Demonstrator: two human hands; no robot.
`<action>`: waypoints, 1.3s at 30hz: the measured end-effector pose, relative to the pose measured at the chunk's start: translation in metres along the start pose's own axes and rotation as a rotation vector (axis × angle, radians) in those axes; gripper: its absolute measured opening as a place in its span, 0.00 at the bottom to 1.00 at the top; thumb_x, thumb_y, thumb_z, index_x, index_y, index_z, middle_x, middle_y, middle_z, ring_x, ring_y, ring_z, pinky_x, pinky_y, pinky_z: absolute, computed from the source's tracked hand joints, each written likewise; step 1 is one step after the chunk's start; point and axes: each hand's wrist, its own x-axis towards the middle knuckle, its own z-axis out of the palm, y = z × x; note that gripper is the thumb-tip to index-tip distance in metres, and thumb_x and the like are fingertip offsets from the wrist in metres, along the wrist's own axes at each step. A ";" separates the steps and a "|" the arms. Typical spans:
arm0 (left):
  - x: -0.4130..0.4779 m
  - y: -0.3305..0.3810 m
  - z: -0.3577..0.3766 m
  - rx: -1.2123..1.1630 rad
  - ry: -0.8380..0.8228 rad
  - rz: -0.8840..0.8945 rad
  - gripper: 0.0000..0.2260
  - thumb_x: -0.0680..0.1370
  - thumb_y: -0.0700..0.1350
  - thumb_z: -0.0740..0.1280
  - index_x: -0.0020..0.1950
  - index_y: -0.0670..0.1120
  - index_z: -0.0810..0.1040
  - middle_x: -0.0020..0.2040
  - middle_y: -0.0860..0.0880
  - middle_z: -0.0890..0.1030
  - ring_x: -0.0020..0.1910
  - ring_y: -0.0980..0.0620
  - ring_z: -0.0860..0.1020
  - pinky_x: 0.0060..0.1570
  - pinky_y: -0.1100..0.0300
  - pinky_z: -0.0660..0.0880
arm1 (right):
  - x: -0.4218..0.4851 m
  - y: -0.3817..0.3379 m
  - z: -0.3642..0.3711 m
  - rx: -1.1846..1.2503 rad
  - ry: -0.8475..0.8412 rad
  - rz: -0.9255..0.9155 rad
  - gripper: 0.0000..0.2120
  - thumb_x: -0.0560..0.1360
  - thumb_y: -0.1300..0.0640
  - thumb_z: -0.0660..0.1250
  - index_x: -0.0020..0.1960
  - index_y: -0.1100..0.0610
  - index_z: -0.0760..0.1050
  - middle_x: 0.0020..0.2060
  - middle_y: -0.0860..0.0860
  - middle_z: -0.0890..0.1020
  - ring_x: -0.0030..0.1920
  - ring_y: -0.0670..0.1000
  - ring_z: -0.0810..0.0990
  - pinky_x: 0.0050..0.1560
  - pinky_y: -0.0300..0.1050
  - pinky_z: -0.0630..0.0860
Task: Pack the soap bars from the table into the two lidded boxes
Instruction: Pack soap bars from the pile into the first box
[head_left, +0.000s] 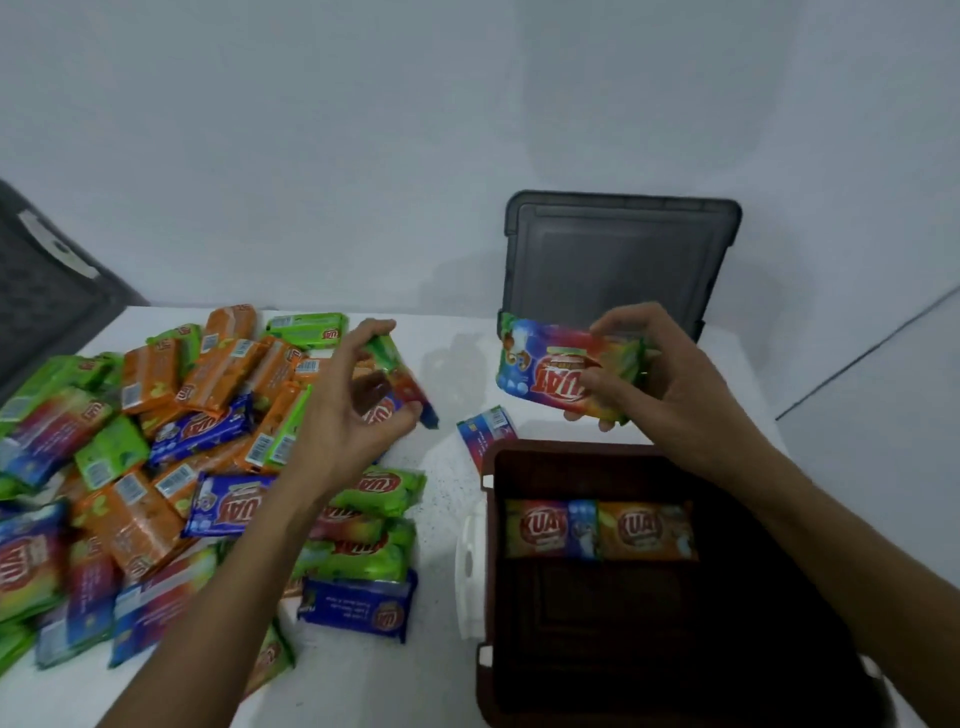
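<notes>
Right hand (644, 384) raised above the far rim of the open brown box (675, 649), fingers and thumb pinching a rainbow-wrapped soap bar (556, 374) by its right end; bar stretching out toward 9 o'clock from the palm, logo upside down. Left hand (353, 405) over the right edge of the soap pile (156, 441), fingers curled around another multicoloured bar (400, 379), its length slanting from 11 to 5 o'clock beyond the fingertips. Inside the box, against the far wall, two packed bars (597, 527) side by side, at 6 o'clock below the right hand. Dark lid (618, 260) upright against the wall at 12 o'clock from that hand. Loose bar (485, 431) on the white table (447, 338) just beside the box's far-left corner.
</notes>
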 end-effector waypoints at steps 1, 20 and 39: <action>-0.007 0.009 0.004 -0.068 0.023 0.015 0.31 0.68 0.42 0.76 0.67 0.55 0.66 0.57 0.51 0.75 0.54 0.49 0.80 0.56 0.57 0.78 | -0.012 -0.004 -0.004 -0.025 0.028 -0.011 0.11 0.76 0.56 0.68 0.56 0.49 0.71 0.52 0.43 0.80 0.49 0.45 0.84 0.37 0.39 0.82; -0.075 0.026 0.062 -0.315 -0.078 -0.213 0.27 0.69 0.32 0.73 0.59 0.50 0.64 0.57 0.52 0.75 0.51 0.54 0.82 0.45 0.61 0.80 | -0.105 0.030 -0.007 0.377 0.091 0.220 0.21 0.68 0.60 0.72 0.59 0.51 0.72 0.57 0.50 0.77 0.56 0.53 0.81 0.46 0.49 0.83; -0.078 0.025 0.063 -0.328 -0.071 -0.244 0.27 0.71 0.33 0.73 0.60 0.50 0.62 0.57 0.52 0.75 0.51 0.57 0.81 0.44 0.63 0.80 | -0.086 0.102 0.046 0.043 -0.073 0.433 0.10 0.78 0.64 0.65 0.55 0.53 0.80 0.58 0.52 0.81 0.58 0.49 0.81 0.51 0.43 0.82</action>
